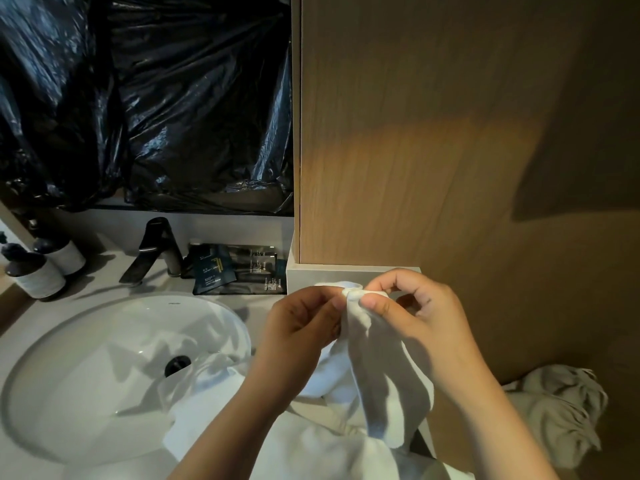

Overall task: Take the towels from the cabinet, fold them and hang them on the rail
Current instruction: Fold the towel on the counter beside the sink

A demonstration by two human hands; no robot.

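Note:
A small white towel [384,379] hangs from both of my hands above the vanity's right end. My left hand [301,327] pinches its top edge from the left, and my right hand [412,306] pinches the same bunched corner from the right. Both hands are close together, fingertips almost touching. A larger white towel [242,410] lies spread below, partly over the sink's rim. A crumpled off-white towel [557,410] sits low at the right by the wooden wall. No rail or open cabinet is visible.
A white round sink [86,368] with a dark drain fills the lower left. A black tap [156,251], two dispenser bottles [41,271] and dark sachets [235,268] stand behind it. Black plastic [145,98] covers the mirror. A wooden panel [450,133] rises at the right.

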